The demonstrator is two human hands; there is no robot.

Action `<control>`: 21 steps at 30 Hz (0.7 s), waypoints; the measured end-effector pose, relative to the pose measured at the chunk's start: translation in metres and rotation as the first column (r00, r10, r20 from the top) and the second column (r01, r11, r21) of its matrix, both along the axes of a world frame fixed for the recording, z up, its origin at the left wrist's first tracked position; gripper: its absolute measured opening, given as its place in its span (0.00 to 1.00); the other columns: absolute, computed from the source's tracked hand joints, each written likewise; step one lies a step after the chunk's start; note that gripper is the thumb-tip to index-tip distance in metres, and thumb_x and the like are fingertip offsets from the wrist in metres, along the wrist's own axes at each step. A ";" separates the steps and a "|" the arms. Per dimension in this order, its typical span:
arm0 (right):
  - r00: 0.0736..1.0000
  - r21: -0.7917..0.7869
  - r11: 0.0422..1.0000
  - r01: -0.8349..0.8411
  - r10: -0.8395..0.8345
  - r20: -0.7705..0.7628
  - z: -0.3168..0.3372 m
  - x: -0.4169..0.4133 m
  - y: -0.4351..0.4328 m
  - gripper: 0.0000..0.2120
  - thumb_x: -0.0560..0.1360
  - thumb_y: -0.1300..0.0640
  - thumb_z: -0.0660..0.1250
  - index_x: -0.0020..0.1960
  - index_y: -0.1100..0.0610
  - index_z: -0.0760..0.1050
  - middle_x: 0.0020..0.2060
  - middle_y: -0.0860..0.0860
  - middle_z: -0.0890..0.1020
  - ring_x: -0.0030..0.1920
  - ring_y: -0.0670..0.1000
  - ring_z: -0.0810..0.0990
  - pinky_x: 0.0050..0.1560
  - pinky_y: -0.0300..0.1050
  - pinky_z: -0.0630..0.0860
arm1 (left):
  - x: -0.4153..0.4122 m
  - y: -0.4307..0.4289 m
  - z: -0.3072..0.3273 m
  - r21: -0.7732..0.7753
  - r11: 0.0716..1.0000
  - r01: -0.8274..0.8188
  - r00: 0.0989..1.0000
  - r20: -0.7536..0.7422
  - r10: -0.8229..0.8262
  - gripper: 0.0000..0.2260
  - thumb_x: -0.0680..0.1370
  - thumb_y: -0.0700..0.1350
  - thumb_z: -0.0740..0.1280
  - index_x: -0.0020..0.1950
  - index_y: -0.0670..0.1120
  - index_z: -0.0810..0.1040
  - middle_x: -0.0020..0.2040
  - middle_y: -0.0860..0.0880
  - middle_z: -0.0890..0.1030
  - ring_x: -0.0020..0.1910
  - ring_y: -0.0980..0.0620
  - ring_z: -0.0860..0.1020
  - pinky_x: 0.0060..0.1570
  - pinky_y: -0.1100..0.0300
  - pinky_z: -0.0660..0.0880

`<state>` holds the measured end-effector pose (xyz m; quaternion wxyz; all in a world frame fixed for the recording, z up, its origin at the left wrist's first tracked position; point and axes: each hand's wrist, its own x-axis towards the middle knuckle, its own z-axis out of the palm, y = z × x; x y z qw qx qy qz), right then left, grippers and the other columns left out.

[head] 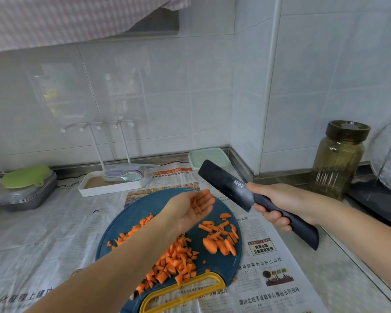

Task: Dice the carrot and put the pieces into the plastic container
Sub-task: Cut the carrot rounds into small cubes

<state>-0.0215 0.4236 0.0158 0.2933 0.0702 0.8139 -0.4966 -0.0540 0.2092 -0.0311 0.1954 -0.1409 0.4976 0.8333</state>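
Four containers stand along the back of your counter. At top centre, in the wall corner, the plastic container with its pale green rim lies flat; you cannot tell whether anything is inside. Left of it, the white tray holds a bagged stack of pastel pieces and a wire stand. At the far left, stacked grey trays carry a green pad. On the right, the glass jar has a dark lid, and what look like fork tines show through its lower glass.

Nearly all the carrot is on the round blue cutting board at lower centre, over newspaper. Small dice are heaped in the middle, with strips and oval slices to the right and scattered bits to the left. Your left hand lies palm up above the board, fingers straight, with a few strips resting on them. Your right hand is curled around the handle of the black knife. The blade is raised and points to the upper left.
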 end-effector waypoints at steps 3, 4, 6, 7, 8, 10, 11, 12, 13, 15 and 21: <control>0.999 0.059 0.998 -0.002 0.004 -0.039 -0.004 0.002 0.004 0.27 0.76 0.32 0.54 0.36 0.55 0.67 0.22 0.50 0.67 0.18 0.47 0.63 0.20 0.36 0.63 | -0.001 0.001 -0.001 -0.407 0.911 0.060 0.971 -0.187 -0.148 0.12 0.82 0.39 0.56 0.51 0.38 0.78 0.46 0.44 0.81 0.44 0.51 0.80 0.47 0.62 0.76; 0.998 0.075 0.997 -0.006 0.011 -0.058 -0.006 0.002 0.004 0.26 0.76 0.33 0.54 0.36 0.55 0.67 0.22 0.50 0.67 0.19 0.47 0.63 0.20 0.36 0.63 | -0.001 0.002 -0.002 -0.551 0.832 0.063 0.939 -0.249 -0.237 0.12 0.82 0.39 0.57 0.53 0.39 0.79 0.48 0.45 0.82 0.45 0.53 0.80 0.46 0.65 0.75; 0.996 0.111 0.994 -0.015 0.026 -0.091 -0.009 0.004 0.005 0.26 0.77 0.33 0.54 0.37 0.55 0.66 0.22 0.50 0.67 0.19 0.47 0.63 0.21 0.37 0.63 | -0.003 0.000 -0.004 -0.765 0.644 0.025 0.855 -0.317 -0.411 0.12 0.81 0.39 0.58 0.56 0.41 0.80 0.50 0.49 0.82 0.47 0.56 0.79 0.48 0.68 0.74; 0.995 0.124 0.992 -0.016 0.028 -0.100 -0.011 0.005 0.006 0.26 0.77 0.33 0.54 0.37 0.55 0.66 0.22 0.50 0.67 0.20 0.48 0.63 0.22 0.37 0.63 | -0.004 0.000 -0.006 -0.841 0.540 -0.004 0.809 -0.320 -0.493 0.12 0.81 0.40 0.58 0.58 0.43 0.80 0.51 0.52 0.81 0.47 0.58 0.79 0.51 0.66 0.74; 0.994 0.131 0.991 -0.014 0.028 -0.106 -0.012 0.005 0.006 0.26 0.77 0.33 0.54 0.36 0.55 0.66 0.22 0.50 0.67 0.20 0.48 0.63 0.22 0.37 0.63 | -0.006 -0.002 -0.008 -0.904 0.427 -0.027 0.764 -0.295 -0.574 0.13 0.81 0.41 0.58 0.59 0.46 0.80 0.53 0.53 0.81 0.49 0.59 0.78 0.55 0.63 0.72; 0.994 0.132 0.991 -0.005 0.019 -0.109 -0.013 0.005 0.008 0.26 0.77 0.33 0.54 0.36 0.55 0.67 0.22 0.50 0.67 0.20 0.48 0.63 0.22 0.37 0.64 | -0.009 0.000 -0.014 -0.975 0.211 -0.072 0.674 -0.204 -0.710 0.15 0.82 0.41 0.56 0.65 0.48 0.76 0.62 0.51 0.78 0.58 0.55 0.76 0.60 0.63 0.69; 0.994 0.129 0.992 0.003 0.011 -0.112 -0.014 0.005 0.009 0.26 0.77 0.33 0.54 0.37 0.56 0.67 0.22 0.50 0.67 0.19 0.48 0.64 0.21 0.37 0.64 | -0.011 0.002 -0.016 -0.986 0.138 -0.097 0.641 -0.168 -0.749 0.15 0.82 0.42 0.56 0.67 0.49 0.75 0.65 0.50 0.76 0.61 0.54 0.75 0.60 0.64 0.68; 0.993 0.126 0.992 0.011 0.004 -0.117 -0.015 0.005 0.010 0.26 0.77 0.33 0.54 0.37 0.56 0.67 0.22 0.50 0.67 0.19 0.48 0.64 0.21 0.37 0.64 | -0.011 0.005 -0.018 -0.989 0.093 -0.117 0.620 -0.146 -0.771 0.15 0.82 0.43 0.57 0.68 0.50 0.74 0.65 0.50 0.76 0.62 0.53 0.74 0.59 0.65 0.68; 0.992 0.124 0.992 0.014 0.001 -0.123 -0.016 0.006 0.011 0.26 0.77 0.34 0.54 0.37 0.56 0.67 0.22 0.50 0.67 0.19 0.48 0.64 0.21 0.37 0.64 | -0.013 0.008 -0.021 -0.989 0.075 -0.126 0.608 -0.137 -0.782 0.15 0.82 0.44 0.58 0.68 0.50 0.74 0.65 0.49 0.76 0.61 0.53 0.75 0.57 0.65 0.69; 0.991 0.124 0.992 0.017 0.000 -0.134 -0.018 0.007 0.012 0.26 0.78 0.34 0.54 0.38 0.56 0.67 0.22 0.50 0.67 0.19 0.48 0.63 0.22 0.37 0.64 | -0.020 0.015 -0.024 -0.989 0.076 -0.128 0.601 -0.138 -0.787 0.14 0.81 0.47 0.62 0.66 0.49 0.75 0.61 0.48 0.79 0.57 0.53 0.77 0.53 0.66 0.71; 0.978 0.216 0.976 0.021 0.025 -0.206 -0.026 0.008 0.017 0.27 0.79 0.35 0.53 0.36 0.57 0.66 0.21 0.51 0.66 0.20 0.49 0.63 0.22 0.37 0.64 | -0.040 0.021 -0.026 -0.987 0.073 -0.141 0.606 -0.144 -0.782 0.10 0.76 0.46 0.69 0.56 0.46 0.81 0.54 0.49 0.81 0.51 0.55 0.78 0.49 0.65 0.73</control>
